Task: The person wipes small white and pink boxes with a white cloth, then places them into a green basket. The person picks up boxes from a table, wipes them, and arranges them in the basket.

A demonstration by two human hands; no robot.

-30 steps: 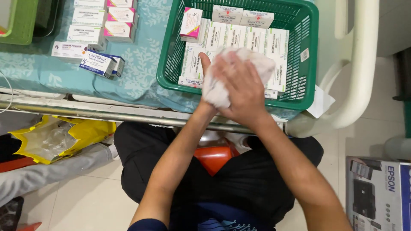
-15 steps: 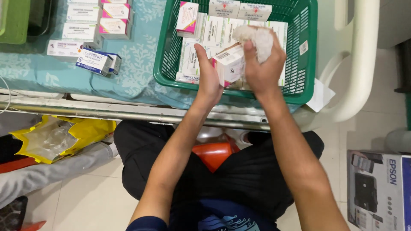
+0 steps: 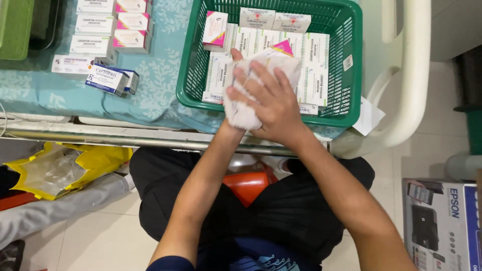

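Head view, right hand (image 3: 273, 103): we see fingers spread, pressing a white cloth (image 3: 246, 108) over a box (image 3: 278, 50).
Left hand (image 3: 236, 65): mostly hidden under the cloth; we cannot tell its finger state beyond a thumb showing.
Box: held just above the green basket (image 3: 351, 108), over the packed cartons.
Step, as we judge: wiping the box.
Table (image 3: 150, 95): more cartons stacked left.

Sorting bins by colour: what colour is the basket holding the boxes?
Green basket, seen in the head view.
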